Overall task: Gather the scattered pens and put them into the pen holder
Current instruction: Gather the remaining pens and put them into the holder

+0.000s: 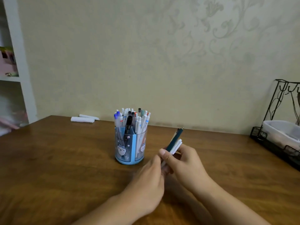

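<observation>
Pen holder (130, 143) on table (65, 151); hands (183, 161) just right

Pen holder (129, 143) crammed, perhaps full; table (65, 159) around open.

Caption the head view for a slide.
Both hands hold a small bundle of pens beside the nearly full pen holder.

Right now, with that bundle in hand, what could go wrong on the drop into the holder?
1. The pen holder looks packed already; pushing the bundle of pens in may jam or tip it.
2. Both the left hand and right hand grip several pens together; loosening the grip to insert could let one slip onto the table.
</observation>
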